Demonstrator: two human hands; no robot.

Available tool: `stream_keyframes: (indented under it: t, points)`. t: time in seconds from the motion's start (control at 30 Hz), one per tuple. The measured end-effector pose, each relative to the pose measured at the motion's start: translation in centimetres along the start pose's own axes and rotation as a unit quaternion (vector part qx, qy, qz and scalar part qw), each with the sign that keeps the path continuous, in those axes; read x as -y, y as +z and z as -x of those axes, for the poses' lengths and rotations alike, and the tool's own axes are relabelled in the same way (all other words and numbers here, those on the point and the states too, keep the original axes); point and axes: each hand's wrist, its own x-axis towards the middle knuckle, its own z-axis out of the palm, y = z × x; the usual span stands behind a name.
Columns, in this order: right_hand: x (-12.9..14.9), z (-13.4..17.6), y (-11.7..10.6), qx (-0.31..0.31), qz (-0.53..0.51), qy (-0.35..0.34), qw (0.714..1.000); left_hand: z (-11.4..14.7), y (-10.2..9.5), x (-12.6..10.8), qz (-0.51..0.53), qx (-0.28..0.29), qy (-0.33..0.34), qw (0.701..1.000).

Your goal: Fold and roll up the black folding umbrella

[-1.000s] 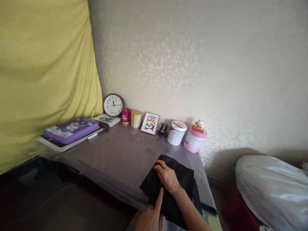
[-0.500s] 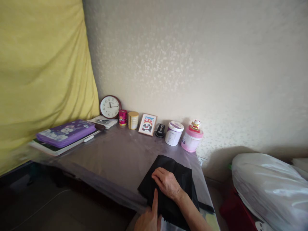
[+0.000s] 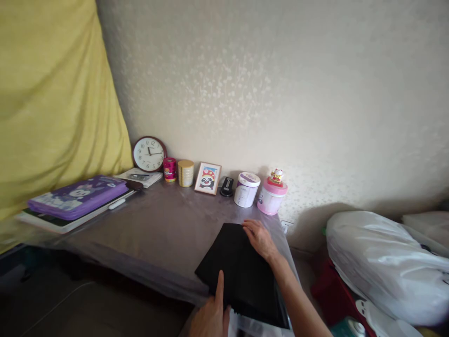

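Observation:
A flat black cloth-like bag [image 3: 242,276] lies folded over the near right part of the table, with a jagged lower edge. My left hand [image 3: 210,313] is at its lower left edge. Its index finger stretches straight over the bag, and the thumb is close to the lower edge; the other fingers are mostly hidden. At the far right corner of the bag lies my right hand [image 3: 260,238], fingers extended and slightly bent, fingertips touching the far edge. Part of a clear plastic sheet [image 3: 245,323] shows below the bag.
Along the wall stand a clock [image 3: 150,154], a pink tin [image 3: 170,169], a yellow-lidded can [image 3: 185,173], a framed panda picture [image 3: 208,178], a white tub [image 3: 247,191] and a pink tub [image 3: 271,199]. A purple case [image 3: 80,196] lies left. A white plastic bag [image 3: 382,262] bulges beyond the table.
My right hand has slid from the middle of the black bag to its far right corner. The bag now lies flatter. My left hand stays at its lower left edge.

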Motion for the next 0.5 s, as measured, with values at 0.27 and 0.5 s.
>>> stream_keyframes:
  t: [0.27,0.5]
  points:
    - [-2.7,8.9,-5.2,-0.007,-0.008,0.053,0.999,-0.7,1.2,1.4,0.018,-0.035,0.049,0.998]
    - [0.3,11.8,-5.8,0.094,-0.044,0.009,0.995,-0.6,1.5,1.6,0.020,-0.036,0.051,0.998]
